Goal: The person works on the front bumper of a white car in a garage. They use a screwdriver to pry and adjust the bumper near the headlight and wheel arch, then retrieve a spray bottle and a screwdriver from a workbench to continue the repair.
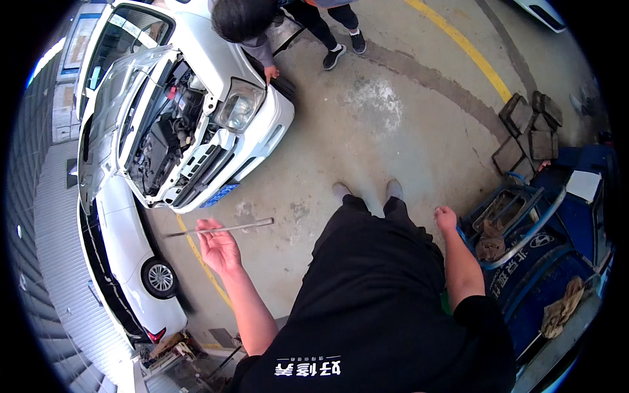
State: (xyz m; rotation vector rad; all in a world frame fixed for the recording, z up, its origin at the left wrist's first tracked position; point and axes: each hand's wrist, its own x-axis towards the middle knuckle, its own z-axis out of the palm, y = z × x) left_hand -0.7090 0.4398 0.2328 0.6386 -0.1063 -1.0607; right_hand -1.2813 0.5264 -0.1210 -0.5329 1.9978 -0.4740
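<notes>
Here's the thin metal rod (252,225), up in the left hand (221,251) before the white car (272,124)!
Left grip clasps it level above the floor (314,157); right hand (445,219) hangs with fingers curled, whether around anything I can't tell.

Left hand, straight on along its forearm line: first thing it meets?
Likely the front end of the white car with the raised hood, just past the left hand in the picture; how far off in depth is unclear.

1 head-worn fisheye view looks down, near above the black shirt (400,308).
</notes>
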